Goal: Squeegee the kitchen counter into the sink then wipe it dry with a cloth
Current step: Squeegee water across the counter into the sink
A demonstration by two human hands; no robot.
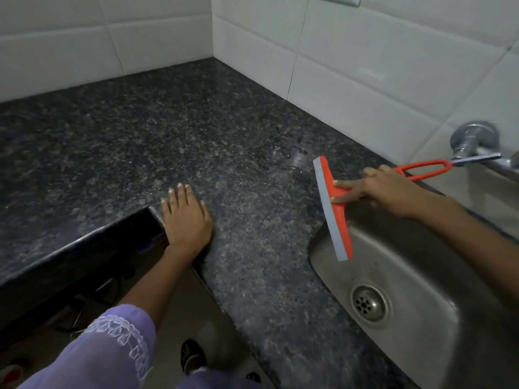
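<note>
Your right hand [384, 189] grips the orange plastic squeegee [335, 209], its grey blade over the stainless steel sink [421, 276] rim. Your left hand [186, 217] lies flat, fingers straight, on the speckled dark granite table [196, 130].

White glazed rectangular wall tiles [365, 60] meet in corner at 12 o'clock; chrome wall tap [474, 141] at 3; beige floor [179, 313] at 6; dim light.

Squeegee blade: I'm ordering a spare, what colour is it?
Grey-blue, along the orange squeegee in the right hand; head view.
</note>
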